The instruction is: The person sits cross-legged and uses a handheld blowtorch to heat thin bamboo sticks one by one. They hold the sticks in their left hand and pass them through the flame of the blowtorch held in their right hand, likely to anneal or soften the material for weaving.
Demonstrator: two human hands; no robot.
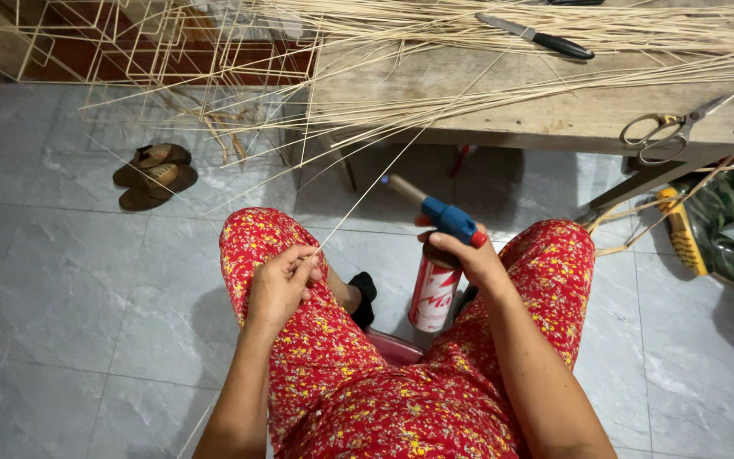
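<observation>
Sandals [155, 175] lie on the grey tiled floor [61, 323] at far left. The left hand [280, 285] has its fingers pinched on a thin strip [367, 191] running up to the tabletop [554, 110]. The right hand [469, 255] is clamped on a torch [439, 272] between the knees. This looks like heating the strip for bending; bringing flame and strip together needs care. Knife [537, 36] and scissors [669, 130] lie beyond.

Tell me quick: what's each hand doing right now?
Left hand: closed, pinching a thin bamboo strip between the fingertips.
Right hand: closed on the blue head of a gas torch canister.
</observation>
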